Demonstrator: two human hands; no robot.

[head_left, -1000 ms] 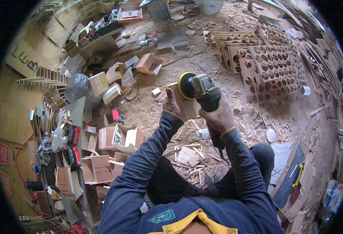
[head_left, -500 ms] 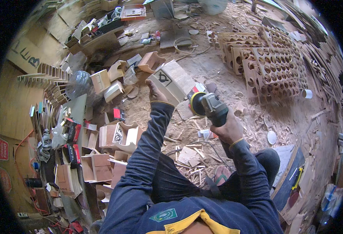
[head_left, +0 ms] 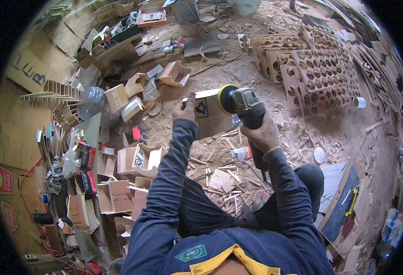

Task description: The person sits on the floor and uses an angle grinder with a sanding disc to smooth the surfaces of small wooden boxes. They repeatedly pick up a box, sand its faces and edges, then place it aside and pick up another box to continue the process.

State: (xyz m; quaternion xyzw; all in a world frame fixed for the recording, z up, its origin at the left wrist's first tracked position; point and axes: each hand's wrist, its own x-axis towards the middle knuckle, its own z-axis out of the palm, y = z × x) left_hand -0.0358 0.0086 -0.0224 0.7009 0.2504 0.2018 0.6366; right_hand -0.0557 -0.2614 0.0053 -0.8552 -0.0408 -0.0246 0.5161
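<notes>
Left hand [head_left: 185, 110] gripping the left end of a wooden box [head_left: 213, 123], held up over the sawdust-covered floor [head_left: 162, 123]. Right hand [head_left: 263, 134] wrapped around an angle sander [head_left: 251, 109], yellow-rimmed pad [head_left: 227, 99] at the box's right end; can't confirm contact. Looks like a sanding pass there. Next move calls for steady left grip, pad flat, light pressure.

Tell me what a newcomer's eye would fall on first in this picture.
Probably the sander near the centre, gripped by the right hand's fingers, its yellow-rimmed disc at the right end of a wooden box that the left hand's fingers hold at its left end. Next, the panels full of round holes, bunched at the upper right, and the scraps strewn over the floor between the legs.
</notes>
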